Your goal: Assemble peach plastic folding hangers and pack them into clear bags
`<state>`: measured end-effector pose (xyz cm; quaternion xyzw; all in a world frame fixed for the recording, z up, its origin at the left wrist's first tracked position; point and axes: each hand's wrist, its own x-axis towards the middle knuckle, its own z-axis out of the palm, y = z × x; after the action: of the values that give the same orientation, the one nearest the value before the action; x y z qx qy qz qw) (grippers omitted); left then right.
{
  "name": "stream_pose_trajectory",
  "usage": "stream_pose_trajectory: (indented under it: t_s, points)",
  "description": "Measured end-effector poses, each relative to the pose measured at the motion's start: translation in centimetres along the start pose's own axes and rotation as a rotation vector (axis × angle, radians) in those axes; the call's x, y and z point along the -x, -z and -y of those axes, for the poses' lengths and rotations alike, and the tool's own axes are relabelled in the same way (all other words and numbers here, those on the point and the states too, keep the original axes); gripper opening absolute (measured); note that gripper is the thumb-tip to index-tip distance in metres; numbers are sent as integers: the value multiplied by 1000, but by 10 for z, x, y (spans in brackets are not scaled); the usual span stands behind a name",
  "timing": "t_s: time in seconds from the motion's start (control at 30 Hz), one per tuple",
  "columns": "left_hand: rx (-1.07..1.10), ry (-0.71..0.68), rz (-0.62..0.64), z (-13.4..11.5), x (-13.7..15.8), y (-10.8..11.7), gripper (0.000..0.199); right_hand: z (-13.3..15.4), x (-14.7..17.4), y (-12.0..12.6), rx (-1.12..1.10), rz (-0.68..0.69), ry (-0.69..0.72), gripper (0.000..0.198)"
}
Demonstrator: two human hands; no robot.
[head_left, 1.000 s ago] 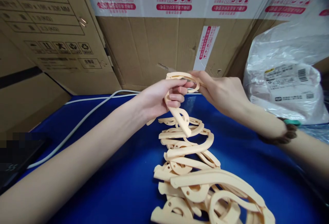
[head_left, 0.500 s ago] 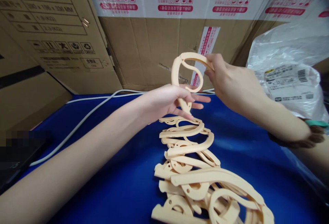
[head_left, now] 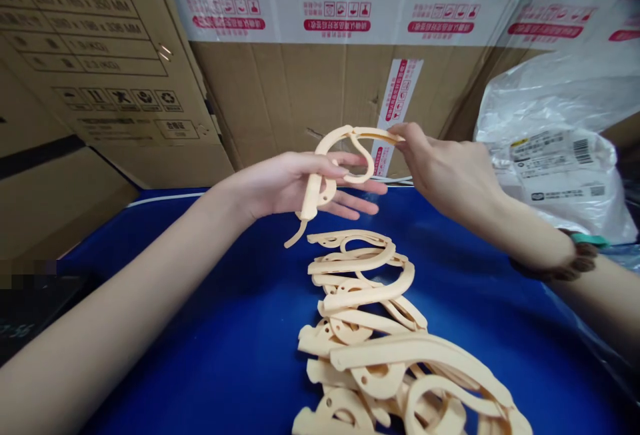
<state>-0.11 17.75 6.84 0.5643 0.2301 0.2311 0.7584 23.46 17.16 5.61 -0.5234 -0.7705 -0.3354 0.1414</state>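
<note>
A beige plastic folding hanger [head_left: 333,142] is held up between my two hands, above the far end of a row of similar pieces. My left hand [head_left: 305,185] grips one arm, with the thumb over it and the other fingers stretched out behind. At the other end, my right hand [head_left: 425,155] pinches the second arm between thumb and fingers. The curved hook hangs inside the bend, and a thin end sticks out below my left hand. Several beige folding hangers [head_left: 370,352] lie folded and overlapping on the blue surface beneath.
A blue table surface [head_left: 225,328] lies under everything. Cardboard boxes [head_left: 280,88] stand along the back and left. A clear plastic bag with a label [head_left: 560,162] is at right. A white cable [head_left: 165,199] runs along the back, and a dark object [head_left: 35,322] sits at left.
My left hand has moved left and the held hanger has shifted left and down, its two arms spread wider apart. My right hand has dropped slightly, still pinching its arm.
</note>
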Motion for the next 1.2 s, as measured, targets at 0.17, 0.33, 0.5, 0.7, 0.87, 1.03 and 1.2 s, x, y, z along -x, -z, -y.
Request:
stream_pose_trajectory:
  t_s: [0.17, 0.33, 0.5, 0.7, 0.87, 1.03, 1.2]
  points:
    - [53, -129, -227, 3, -11, -15, 29, 5, 0, -1, -63, 64, -14, 32]
    - [-14, 5, -178, 8, -12, -17, 34, 10, 2, 6, 65, 161, 26, 35]
    - [-532, 41, -336, 12, -11, -20, 35, 1, -3, 3, -110, 474, 105, 30]
    - [-833, 18, -568, 24, -18, -17, 26, -6, 2, -33, -109, 604, -46, 39]
    - [-422, 39, -744, 33, -25, 1, 38, 2, 13, -44, -75, 605, -65, 34]
    - [-291, -29, -737, 31, -29, -3, 21, 7, 7, -29, -192, 507, -114, 44]
    - [-250, -109, -632, 25, -28, -24, 18, 17, 0, -18, -1209, 511, -150, 43]
